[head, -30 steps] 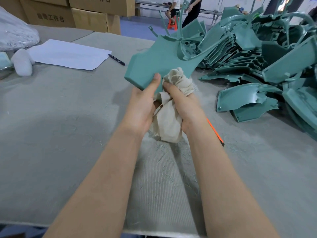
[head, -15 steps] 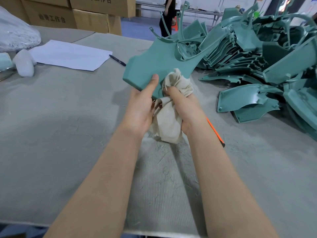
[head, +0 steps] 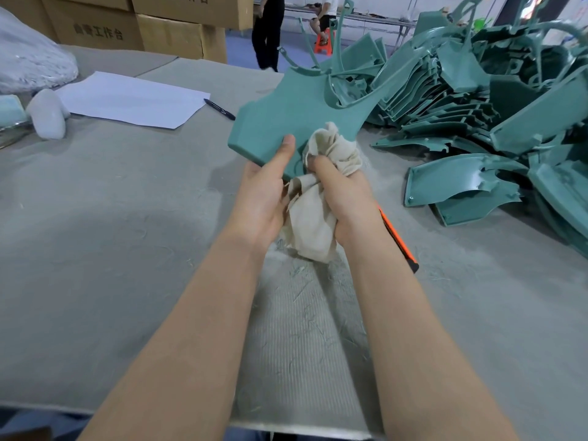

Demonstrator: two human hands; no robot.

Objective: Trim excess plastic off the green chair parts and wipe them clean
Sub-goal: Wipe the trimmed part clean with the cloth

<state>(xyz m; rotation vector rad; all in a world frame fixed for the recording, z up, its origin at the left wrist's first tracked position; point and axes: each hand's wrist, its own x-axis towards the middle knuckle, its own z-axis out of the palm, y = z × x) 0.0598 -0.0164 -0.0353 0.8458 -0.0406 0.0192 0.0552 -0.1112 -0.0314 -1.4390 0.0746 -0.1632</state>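
Very little has shifted over the last second. The chair part [head: 296, 113] has edged a touch leftward in my hold, the rag [head: 334, 148] sits almost where it was, and a standing person [head: 267, 27] at the far end of the room has walked left.

My left grip [head: 264, 198] pinches the part's near edge, with the thumb laid on the top face and the fingers hidden underneath. My right grip [head: 343, 192] is curled round the bunched rag and presses it to the same face, just right of that thumb. The rag's loose tail hangs between my wrists.

The part is held up off the counter [head: 111, 233]. Its long axis runs from the near-left corner away to the far right, toward the pile of chair parts [head: 477, 106], so nearly all the face lies beyond the rag.

I judge that wiping is the step in hand. The next stroke should run away from me along that axis while the left grip braces. The orange knife [head: 397, 237] lies just right of my right wrist.
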